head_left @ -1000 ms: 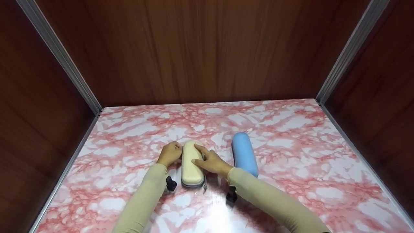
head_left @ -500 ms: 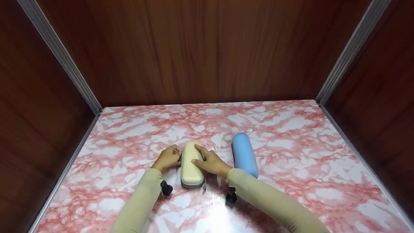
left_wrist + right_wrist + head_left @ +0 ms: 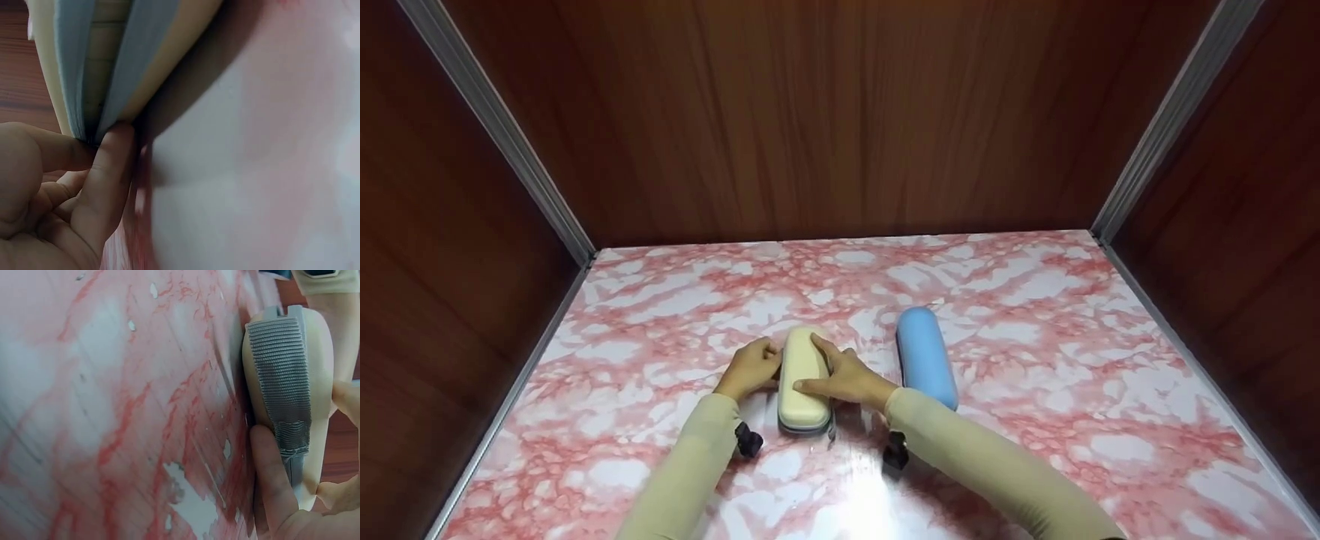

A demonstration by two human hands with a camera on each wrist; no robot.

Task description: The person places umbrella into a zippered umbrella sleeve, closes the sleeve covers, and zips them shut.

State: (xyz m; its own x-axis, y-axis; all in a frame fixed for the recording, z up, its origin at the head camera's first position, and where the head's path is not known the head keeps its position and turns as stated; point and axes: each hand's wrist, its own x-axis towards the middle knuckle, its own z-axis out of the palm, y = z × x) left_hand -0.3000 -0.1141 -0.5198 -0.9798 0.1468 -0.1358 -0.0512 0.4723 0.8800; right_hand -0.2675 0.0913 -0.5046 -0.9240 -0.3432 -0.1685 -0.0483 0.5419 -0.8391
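A cream hard-shell zip case (image 3: 802, 401) lies on the table with its long side pointing away from the person. My right hand (image 3: 849, 379) grips it from the right, thumb and a finger over the top. In the right wrist view, another finger (image 3: 273, 472) lies along its side by a ribbed grey strip (image 3: 281, 377). At the case's left side is my left hand (image 3: 751, 369). The left wrist view shows its thumb and finger pinching where two grey zipper tapes (image 3: 73, 73) meet; the pull is hidden. Beyond the pinch the tapes stand apart.
A blue case (image 3: 928, 360) of similar shape lies to the right, just beyond the right forearm. The pink-and-white marbled tabletop (image 3: 675, 300) is bounded by dark wood panels (image 3: 840, 120) at the back and both sides.
My left hand has shifted slightly toward the person along the case's left side. The right thumb has slid a little toward the near end. The blue case has stayed in place.
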